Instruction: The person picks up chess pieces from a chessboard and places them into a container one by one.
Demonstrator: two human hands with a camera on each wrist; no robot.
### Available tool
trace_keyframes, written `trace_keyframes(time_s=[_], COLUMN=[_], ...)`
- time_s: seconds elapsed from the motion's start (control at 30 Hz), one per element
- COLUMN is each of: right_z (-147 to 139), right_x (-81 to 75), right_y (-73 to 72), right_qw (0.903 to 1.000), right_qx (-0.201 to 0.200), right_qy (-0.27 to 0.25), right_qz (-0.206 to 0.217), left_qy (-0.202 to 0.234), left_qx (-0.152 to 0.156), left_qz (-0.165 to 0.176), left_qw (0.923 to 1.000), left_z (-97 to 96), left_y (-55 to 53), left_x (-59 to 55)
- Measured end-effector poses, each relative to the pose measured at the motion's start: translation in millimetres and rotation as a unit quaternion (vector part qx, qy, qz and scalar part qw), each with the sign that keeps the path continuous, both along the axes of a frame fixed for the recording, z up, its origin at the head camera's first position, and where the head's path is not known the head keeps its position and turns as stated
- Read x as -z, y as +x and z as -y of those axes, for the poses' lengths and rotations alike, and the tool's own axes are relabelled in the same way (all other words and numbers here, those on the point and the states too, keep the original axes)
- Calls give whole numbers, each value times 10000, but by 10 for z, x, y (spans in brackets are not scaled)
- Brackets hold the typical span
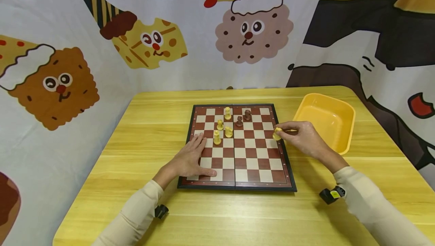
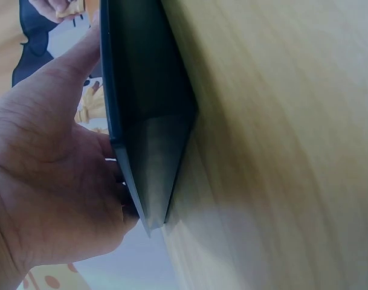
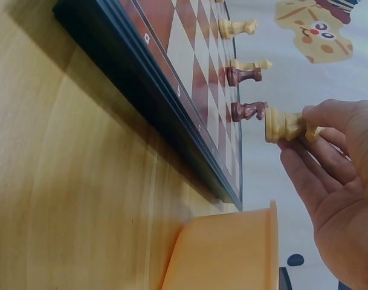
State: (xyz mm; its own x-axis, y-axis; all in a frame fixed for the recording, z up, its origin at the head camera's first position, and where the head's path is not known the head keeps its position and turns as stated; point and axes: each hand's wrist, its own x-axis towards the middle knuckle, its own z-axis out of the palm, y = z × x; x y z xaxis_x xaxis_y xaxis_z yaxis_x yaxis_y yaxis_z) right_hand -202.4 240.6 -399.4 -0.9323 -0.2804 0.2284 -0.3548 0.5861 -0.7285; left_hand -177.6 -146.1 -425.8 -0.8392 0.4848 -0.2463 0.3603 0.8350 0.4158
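Note:
My right hand point(image 1: 304, 136) pinches a cream chess piece point(image 1: 276, 134) above the right edge of the chessboard point(image 1: 239, 178). In the right wrist view the piece's round base points away from the fingers, and its top is partly covered by them. My left hand point(image 1: 190, 157) rests on the left side of the board with its fingers extended and thumb spread along the near squares. Several cream pieces stand on the board, among them a knight point(image 1: 229, 132) and a tall piece point(image 1: 217, 138). Two dark red pieces, one a knight point(image 1: 247, 115), stand farther back.
A yellow plastic tray point(image 1: 350, 125) stands on the wooden table point(image 1: 136, 136), right of the board and beyond my right wrist. Behind the table hangs a white cloth point(image 1: 197, 76) printed with cartoon food. The board has a raised black rim.

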Motion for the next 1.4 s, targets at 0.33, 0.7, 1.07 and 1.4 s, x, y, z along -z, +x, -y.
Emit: trace_keyframes(time_s=[0.33,0.7,1.07,1.4], right_z=[-53,-190,-330,-490], right_x=[-24,-114,-116,-88], right_y=[18,34,23,47], right_qw=[9998,9995,9992,9987], right_qx=[51,167,260,504], right_qy=[82,40,4,92], right_qz=[-185,-267,-308,13], left_qy=[-39,-26,-8,-22], left_qx=[-22,-68,-67,-17], left_qz=[-22,-9,0,-7], left_qw=[10000,10000,10000,10000], left_z=[-12,-18,-14,-16], left_y=[-3,-7,2,0], left_x=[7,14,11,5])
